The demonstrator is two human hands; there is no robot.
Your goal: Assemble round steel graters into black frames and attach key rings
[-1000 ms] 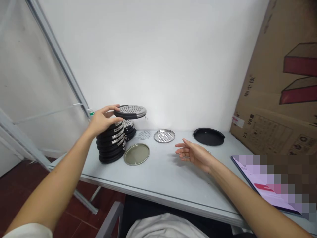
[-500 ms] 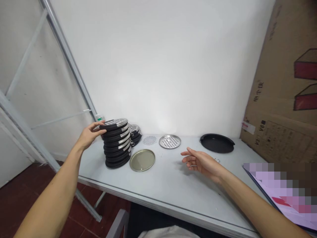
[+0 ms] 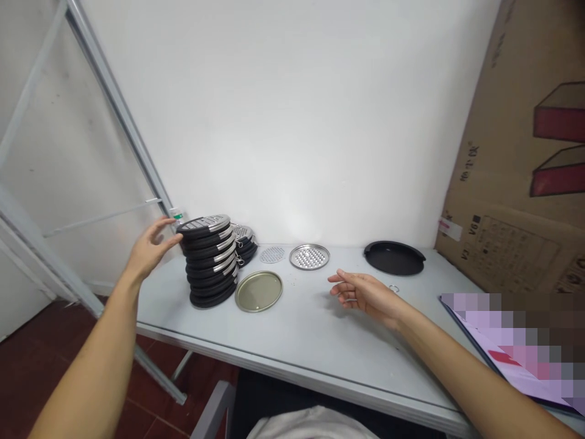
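At the left of the table stands a tall stack of round graters (image 3: pixel 208 262) with black rims and silver metal edge pieces. My left hand (image 3: pixel 153 247) is at the left edge of its top disc, thumb and fingers apart. The thumb tip is right by the rim; whether it touches, I cannot tell. My right hand (image 3: pixel 363 296) hovers over the middle of the table, holding nothing, its fingers loosely spread. Between the hands lie a gold-green round tray (image 3: pixel 259 292), a flat perforated disc (image 3: pixel 272 255) and a silver grater disc (image 3: pixel 309 257).
A shorter pile of graters (image 3: pixel 245 247) sits behind the stack. On the right are a black round tray (image 3: pixel 393 258), a small metal ring (image 3: pixel 393 288), a cardboard box (image 3: pixel 503 201) and a purple-white sheet (image 3: pixel 484 329). A metal frame (image 3: pixel 119 110) rises at left.
My left hand has drawn slightly left, its fingers off the top of the stack. My right hand keeps nearly the same pose. The whole view has shifted a little.
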